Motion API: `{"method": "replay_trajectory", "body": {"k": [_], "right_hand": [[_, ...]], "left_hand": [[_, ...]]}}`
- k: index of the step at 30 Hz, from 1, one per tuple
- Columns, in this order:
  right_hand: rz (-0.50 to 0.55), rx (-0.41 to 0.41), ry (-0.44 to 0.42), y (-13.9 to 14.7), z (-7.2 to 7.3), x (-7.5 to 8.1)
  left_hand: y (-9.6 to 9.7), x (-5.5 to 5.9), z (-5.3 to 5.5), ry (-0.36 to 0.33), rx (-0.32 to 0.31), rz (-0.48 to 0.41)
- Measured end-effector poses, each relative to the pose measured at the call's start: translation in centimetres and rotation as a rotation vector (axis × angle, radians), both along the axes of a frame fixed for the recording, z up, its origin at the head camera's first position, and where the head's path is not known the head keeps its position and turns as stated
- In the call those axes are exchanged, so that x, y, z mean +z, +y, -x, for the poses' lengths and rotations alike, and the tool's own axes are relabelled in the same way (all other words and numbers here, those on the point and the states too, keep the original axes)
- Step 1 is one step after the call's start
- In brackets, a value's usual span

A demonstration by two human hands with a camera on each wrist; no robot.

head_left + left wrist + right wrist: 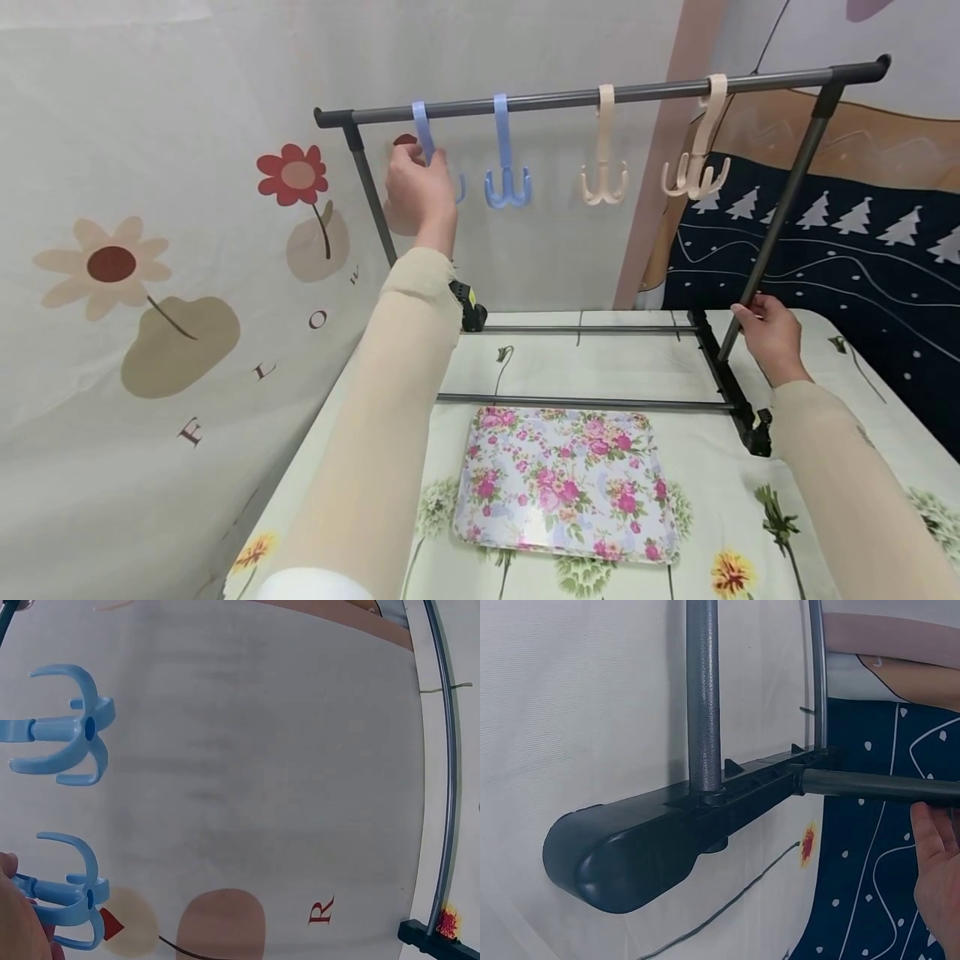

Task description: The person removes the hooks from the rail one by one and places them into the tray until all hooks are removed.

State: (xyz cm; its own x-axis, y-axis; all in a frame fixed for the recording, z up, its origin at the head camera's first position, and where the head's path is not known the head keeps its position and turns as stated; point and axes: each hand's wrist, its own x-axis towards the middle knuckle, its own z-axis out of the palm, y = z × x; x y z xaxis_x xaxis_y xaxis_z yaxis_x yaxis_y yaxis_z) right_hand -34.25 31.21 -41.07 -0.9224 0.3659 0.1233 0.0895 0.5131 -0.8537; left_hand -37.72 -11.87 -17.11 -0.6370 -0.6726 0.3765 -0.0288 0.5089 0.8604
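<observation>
"What's biggest?"

"The pale cloth (187,67), behind and to the left, printed with flowers and red letters. A dark cloth (847,250) with white trees shows beyond it at the right."

"Then?"

"The table (720,500), under a white cover with flowers on it. The rack (555,102) stands there: a grey top bar, slanting posts, and two low rods (577,403) running into a black foot (727,387) at the right."

"Anything in front?"

"A tray (566,487), lying flat on the near side of the rack, covered in pink roses."

"And the hands, are they together?"

"Well apart. The left hand (422,187) is raised near the left end of the top bar, gripping the stem of the outer blue hook (422,125) below the bar. The left wrist view shows its fingers at the stem and the prongs clear of them. The right hand (774,337) is low down, thumb and fingers pinching the right post (783,200) above the foot."

"So where are the hooks?"

"All four hang along the bar. Next to the gripped one is the inner blue hook (502,150), nearly upright, then a cream hook (603,150), also upright. The last cream one (703,142), nearest the right post, hangs tilted."
</observation>
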Motion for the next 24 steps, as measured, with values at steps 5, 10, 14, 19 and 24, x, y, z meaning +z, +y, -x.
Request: {"method": "replay_trajectory", "body": {"k": [5, 10, 14, 19, 24], "right_hand": [[-0.012, 0.0, 0.004, 0.03, 0.02, 0.1], [-0.006, 0.009, -0.005, 0.01, -0.15, 0.11], [-0.008, 0.012, -0.007, -0.08, -0.31, 0.13], [-0.002, 0.011, 0.001, -0.18, -0.37, 0.3], [-0.005, 0.011, -0.011, -0.1, -0.29, 0.33]], "left_hand": [[-0.03, -0.23, 0.27, 0.013, 0.009, 0.012], [-0.05, -0.47, 0.4, 0.041, -0.007, 0.001], [-0.12, -0.61, 0.35, 0.049, -0.011, 0.012], [-0.42, -0.33, 0.14, 0.05, -0.012, 0.04], [-0.91, 0.25, -0.09, 0.095, -0.069, 0.003]]}}
